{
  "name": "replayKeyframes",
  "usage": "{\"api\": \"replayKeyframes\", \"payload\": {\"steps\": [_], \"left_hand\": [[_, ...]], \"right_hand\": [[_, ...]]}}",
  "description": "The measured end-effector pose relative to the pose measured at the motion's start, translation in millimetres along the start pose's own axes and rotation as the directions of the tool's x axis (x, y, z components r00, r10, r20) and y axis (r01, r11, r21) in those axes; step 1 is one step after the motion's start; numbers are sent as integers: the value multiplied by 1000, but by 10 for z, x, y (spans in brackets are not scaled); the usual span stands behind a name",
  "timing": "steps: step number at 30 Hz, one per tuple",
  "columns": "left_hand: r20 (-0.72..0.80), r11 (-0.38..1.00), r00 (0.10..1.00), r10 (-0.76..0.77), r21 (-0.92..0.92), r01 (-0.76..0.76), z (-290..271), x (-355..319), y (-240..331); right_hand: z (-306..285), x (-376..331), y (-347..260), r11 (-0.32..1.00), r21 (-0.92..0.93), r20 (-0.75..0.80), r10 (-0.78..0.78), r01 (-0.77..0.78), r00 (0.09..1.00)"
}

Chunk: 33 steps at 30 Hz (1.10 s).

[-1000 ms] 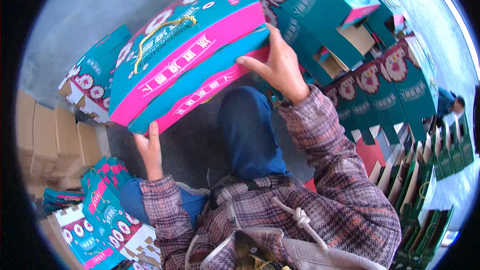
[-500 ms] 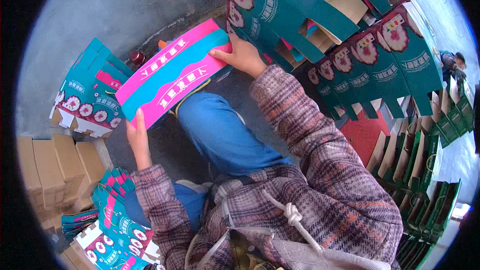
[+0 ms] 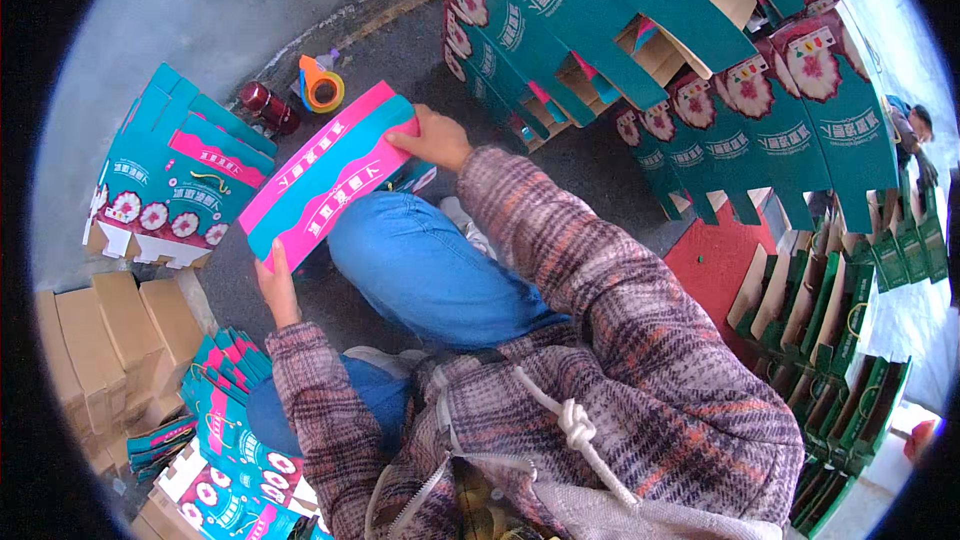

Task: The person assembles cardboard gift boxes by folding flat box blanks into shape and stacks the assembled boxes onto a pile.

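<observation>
A flat teal and pink cardboard gift box [image 3: 325, 178] lies slanted across the upper middle of the frame, held edge-on between both hands above a blue-jeaned knee [image 3: 430, 275]. The right hand [image 3: 432, 137] grasps its upper right end, fingers wrapped over the corner — the left hand [image 3: 277, 285] grips its lower left end from below, thumb pressed up against the pink edge.

To the left of the box, in the upper left of the frame, a stack of assembled teal boxes with pink flower prints [image 3: 175, 180] sits on the grey concrete floor [image 3: 200, 10]. Just above the held box lie an orange roll of tape [image 3: 322, 88] and a dark red bottle [image 3: 266, 105], near each other.

Across the top and right of the frame stands a large pile of open teal cartons with brown cardboard insides [image 3: 700, 60]. A red mat [image 3: 715, 260] shows at centre right — beside it, rows of folded green cartons [image 3: 850, 340] stand on edge. At lower left are plain brown cardboard boxes [image 3: 110, 330] and a fan of flat teal and pink sheets [image 3: 225, 410].
</observation>
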<state>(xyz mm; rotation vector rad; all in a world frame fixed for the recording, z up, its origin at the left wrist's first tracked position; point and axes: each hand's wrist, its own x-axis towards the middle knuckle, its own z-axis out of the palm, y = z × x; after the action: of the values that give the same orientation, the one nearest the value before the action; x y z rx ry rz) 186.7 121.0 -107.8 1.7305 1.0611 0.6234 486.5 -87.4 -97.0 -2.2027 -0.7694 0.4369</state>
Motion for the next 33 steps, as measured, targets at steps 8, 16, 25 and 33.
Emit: {"api": "replayKeyframes", "payload": {"steps": [8,16,25,33], "left_hand": [[63,986,997,-34,167,23,170,15,-583],[-122,926,992,18,377,30,93,16,-755],[-24,974,999,31,226,-24,39,228,-1230],[-161,940,968,-195,252,231,61,184,-1339]], "right_hand": [[331,-52,428,999,-10,5,-50,50,999],[-771,-1157,1918,210,917,213,459,-339,862],[-2128,-1878,3542,-206,841,-111,839,500,533],[-2256,-1986,4056,-222,676,-243,833,703,498]]}}
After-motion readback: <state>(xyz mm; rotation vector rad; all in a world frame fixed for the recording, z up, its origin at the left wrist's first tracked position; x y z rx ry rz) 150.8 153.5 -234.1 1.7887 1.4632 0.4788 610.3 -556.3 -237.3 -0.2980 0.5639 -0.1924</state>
